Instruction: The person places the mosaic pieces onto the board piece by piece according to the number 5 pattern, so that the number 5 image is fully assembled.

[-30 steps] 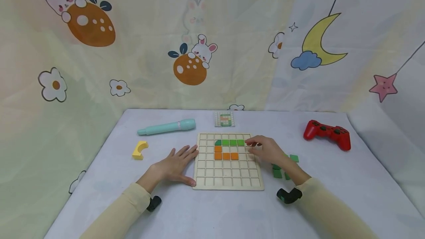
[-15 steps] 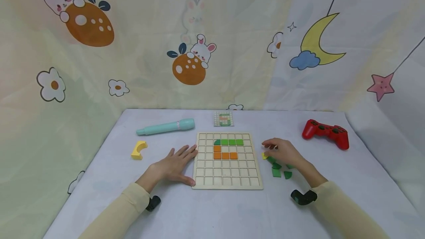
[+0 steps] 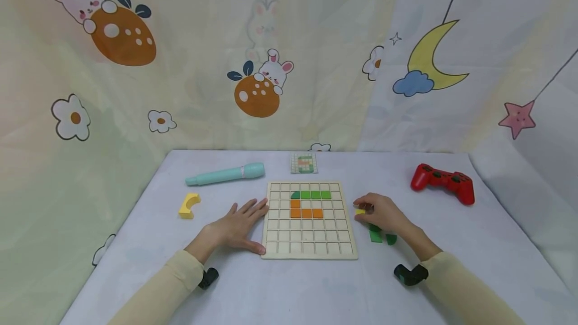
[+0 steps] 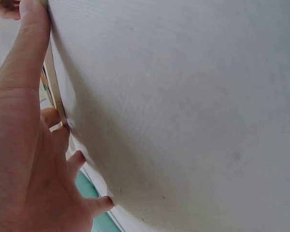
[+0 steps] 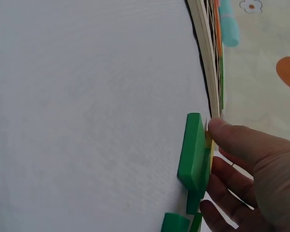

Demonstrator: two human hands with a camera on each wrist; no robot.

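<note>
Fingers spread, my left hand [image 3: 237, 224] lies against the left edge of a square wooden grid board [image 3: 311, 250], thumb and fingertips at its rim. On the board are a row of green tiles [image 3: 316, 195] and several orange tiles [image 3: 307, 213] below it. Right of the board, my right hand [image 3: 384, 213] pinches a small yellow tile [image 3: 359, 211] between thumb and fingers. Loose green tiles [image 3: 376, 236] lie under and beside that hand, partly hidden by it. In the right wrist view the thumb is at the yellow tile's end, behind a green tile [image 5: 190, 150].
A small pattern card [image 3: 304, 163] lies behind the board. At the back left is a turquoise microphone-shaped stick [image 3: 226, 174], with a yellow arch block [image 3: 188, 205] in front of it. A red game controller [image 3: 443, 182] lies at the back right.
My right hand has moved from the board's upper right to the loose tiles on the right and closed its fingers on the yellow tile. The left hand has stayed at the board's edge.
</note>
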